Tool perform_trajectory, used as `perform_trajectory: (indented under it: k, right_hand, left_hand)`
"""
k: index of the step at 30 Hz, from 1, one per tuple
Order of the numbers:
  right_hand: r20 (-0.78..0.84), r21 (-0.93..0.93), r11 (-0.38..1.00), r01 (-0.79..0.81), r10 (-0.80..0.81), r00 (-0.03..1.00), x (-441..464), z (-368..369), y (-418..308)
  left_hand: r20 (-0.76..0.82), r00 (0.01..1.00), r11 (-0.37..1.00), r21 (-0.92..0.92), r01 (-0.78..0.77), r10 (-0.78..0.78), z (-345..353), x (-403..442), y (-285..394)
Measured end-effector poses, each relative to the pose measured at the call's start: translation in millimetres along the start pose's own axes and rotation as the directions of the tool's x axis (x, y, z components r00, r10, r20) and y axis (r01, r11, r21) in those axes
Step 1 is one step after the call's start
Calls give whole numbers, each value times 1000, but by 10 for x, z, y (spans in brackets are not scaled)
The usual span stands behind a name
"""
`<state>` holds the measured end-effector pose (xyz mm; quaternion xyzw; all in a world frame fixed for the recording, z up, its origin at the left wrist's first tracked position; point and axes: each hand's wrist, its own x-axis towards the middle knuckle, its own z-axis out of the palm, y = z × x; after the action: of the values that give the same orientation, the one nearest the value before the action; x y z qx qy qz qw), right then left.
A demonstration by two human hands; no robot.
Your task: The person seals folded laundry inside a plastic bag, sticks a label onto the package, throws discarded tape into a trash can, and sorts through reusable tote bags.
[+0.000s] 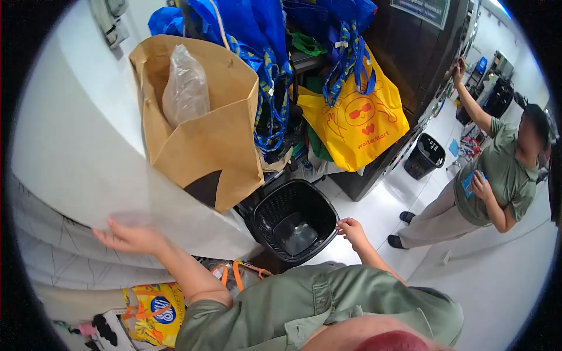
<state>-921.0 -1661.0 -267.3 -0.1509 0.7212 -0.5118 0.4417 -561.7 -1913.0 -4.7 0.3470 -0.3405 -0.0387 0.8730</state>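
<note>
My left hand (127,238) is stretched out at the lower edge of a white panel (88,152), fingers extended, with nothing visible in it. My right hand (352,229) is closed at the right rim of a black plastic basket (266,213), fingertips on the edge. Inside the basket lies something dark and shiny that I cannot make out. Just above the basket is a large brown paper bag (205,155), its top open, with a clear crumpled plastic bag (186,88) inside.
Blue bags (252,26) with patterned straps and a yellow tote (366,117) hang at the top. At right, a person in a green shirt (506,155) holds a blue packet, near another black basket (425,156). Another yellow bag (155,313) is at lower left.
</note>
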Motion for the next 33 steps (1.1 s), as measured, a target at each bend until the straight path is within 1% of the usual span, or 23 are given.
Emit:
perform_trajectory:
  k: [1,2,4,5,6,8,10,11,12,13,14,16,17,18,20,22,23,25,26,28,31,32,33]
  right_hand:
    - [22,-7,1000,-17,17,1000,28,8,12]
    - [11,14,999,-29,28,1000,57,13,24]
    - [49,43,999,-19,17,999,157,-4,4]
    - [42,16,1000,12,-13,999,242,-35,-29]
    - [2,16,999,43,-43,999,366,-69,-54]
    - [-92,-28,987,160,-162,983,760,-152,-141]
    - [-187,-24,919,394,-392,901,1143,-271,-453]
    - [-277,-137,869,476,-495,824,1302,-321,-699]
    - [-348,-258,806,532,-592,727,1395,-363,-987]
    - [-404,-274,757,592,-650,644,1419,-392,-1324]
    - [-454,-296,702,648,-700,551,1467,-433,-1655]
    - [-501,-151,634,758,-710,494,1798,-581,-2087]
    - [-492,70,639,766,-646,584,1928,-636,-2310]
    - [-460,287,618,732,-582,671,2050,-705,-2531]
    - [-297,616,556,557,-491,819,2339,-866,-2929]
    - [-132,855,399,331,-448,884,2728,-956,-3224]
    - [-124,860,397,321,-447,886,2884,-984,-3345]
    - [-156,894,332,301,-400,903,3104,-1016,-3550]
    - [-147,899,328,290,-399,905,3189,-1042,-3625]
    - [-92,949,250,191,-357,929,3291,-1094,-3769]
    - [-52,958,245,150,-366,929,3434,-1081,-3889]
    - [-37,963,237,127,-351,936,3458,-1069,-3911]
    - [-32,967,225,122,-367,930,3576,-1060,-3910]
  left_hand:
    - [-30,999,1000,13,26,-25,25,7,34]
    - [-5,1000,1000,7,27,-27,44,-9,74]
    - [-94,995,994,105,34,-24,106,-66,184]
    - [-77,997,995,99,34,-27,117,-57,186]
    - [-100,995,997,66,34,-27,120,-42,178]
    - [-118,993,999,39,30,-26,98,-23,136]
    - [-162,986,995,94,-31,46,94,15,83]
    - [-158,986,995,95,-37,52,100,34,62]
    - [-168,982,988,142,-65,89,101,50,49]
    - [-178,976,978,188,-90,124,107,49,36]
    - [-178,976,977,193,-93,128,128,38,37]
    - [-228,970,981,190,-42,85,174,29,68]
    - [-225,970,980,194,-52,96,197,27,72]
    - [-246,963,969,242,-46,107,211,33,74]
    - [-252,958,952,302,-55,135,50,255,-61]
    - [-171,984,980,199,-19,54,-243,574,-343]
    - [-170,983,979,203,-30,65,-169,501,-275]
    - [-237,971,989,136,48,-15,-14,379,-115]
    - [-237,972,990,139,35,-1,13,363,-90]
    - [-298,954,992,105,68,-33,67,347,-51]
    - [-342,940,990,121,68,-22,185,206,50]
    - [-345,939,991,123,60,-15,105,282,-9]
    - [-306,952,992,105,63,-28,-54,445,-135]
